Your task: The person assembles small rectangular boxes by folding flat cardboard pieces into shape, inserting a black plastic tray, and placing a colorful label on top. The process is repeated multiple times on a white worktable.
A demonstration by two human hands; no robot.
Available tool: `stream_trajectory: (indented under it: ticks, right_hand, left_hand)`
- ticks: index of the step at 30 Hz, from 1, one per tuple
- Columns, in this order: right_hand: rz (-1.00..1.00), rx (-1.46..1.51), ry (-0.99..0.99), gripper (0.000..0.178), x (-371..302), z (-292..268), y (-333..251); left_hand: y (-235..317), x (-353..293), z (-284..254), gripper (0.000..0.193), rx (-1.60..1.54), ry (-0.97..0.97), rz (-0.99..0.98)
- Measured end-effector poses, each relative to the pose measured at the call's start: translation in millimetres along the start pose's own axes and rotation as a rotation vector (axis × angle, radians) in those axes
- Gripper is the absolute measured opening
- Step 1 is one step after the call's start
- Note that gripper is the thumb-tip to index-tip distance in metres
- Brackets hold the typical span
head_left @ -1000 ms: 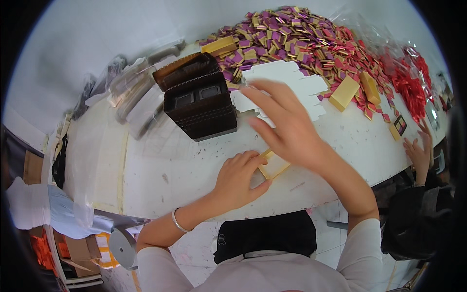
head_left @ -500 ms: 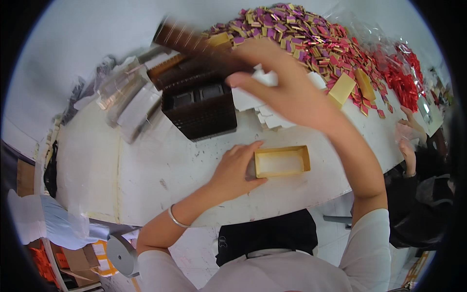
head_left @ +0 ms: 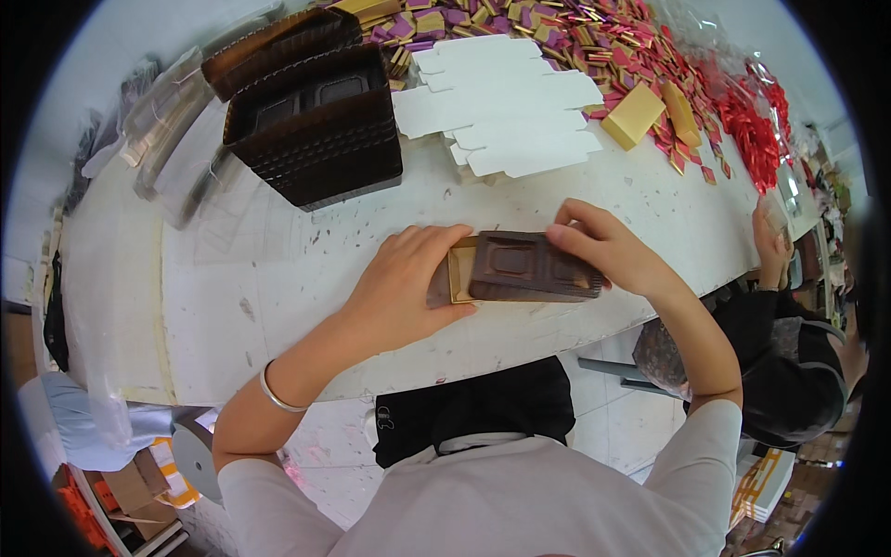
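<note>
My left hand [head_left: 408, 278] grips the left end of a small gold box [head_left: 460, 271] on the white table, thumb at the near side and fingers at the far side. A dark brown plastic tray [head_left: 534, 266] with two moulded compartments lies tilted over the box's opening, covering most of it. My right hand [head_left: 608, 246] holds this tray by its right end, thumb and fingers pinched on it. Farther back on the left stands a tall stack of the same brown trays [head_left: 325, 139].
Flat white cardboard blanks [head_left: 510, 107] lie behind my hands. Beyond them is a heap of purple, red and gold pieces [head_left: 594, 46], with gold boxes [head_left: 634, 118] beside it. Red ribbons [head_left: 756, 130] are piled at right, near another person's hand [head_left: 770, 232]. Clear plastic packs [head_left: 181, 130] lie left.
My right hand has come down from the tray stack to the gold box, bringing one brown tray over it. My left hand still holds the box. The whole view has shifted.
</note>
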State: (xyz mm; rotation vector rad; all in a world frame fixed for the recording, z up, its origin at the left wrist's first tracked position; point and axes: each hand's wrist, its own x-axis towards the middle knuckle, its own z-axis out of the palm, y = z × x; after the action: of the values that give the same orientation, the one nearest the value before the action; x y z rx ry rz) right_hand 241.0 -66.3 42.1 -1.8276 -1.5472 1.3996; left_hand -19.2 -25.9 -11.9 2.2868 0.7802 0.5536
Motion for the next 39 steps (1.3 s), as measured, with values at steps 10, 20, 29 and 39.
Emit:
stream_trajectory:
  ticks: [10, 20, 29, 39]
  right_hand:
    - [-0.833, -0.831, 0.163, 0.057, -25.5, 6.6, -18.7]
    - [-0.736, -0.262, 0.117, 0.047, -28.2, 9.9, 13.0]
    - [-0.338, -0.404, -0.106, 0.028, -26.5, -9.8, -29.0]
    - [-0.764, -0.555, 0.195, 0.036, -21.2, 25.0, -11.9]
  left_hand:
    - [-3.3, -2.2, -4.6, 0.068, 0.085, 0.002, 0.086]
    - [1.3, 1.2, -6.0, 0.077, -0.070, -0.028, -0.038]
    - [3.5, -3.5, -6.7, 0.084, 0.004, -0.030, 0.003]
    - [1.7, -2.2, -7.0, 0.069, 0.042, -0.047, 0.093]
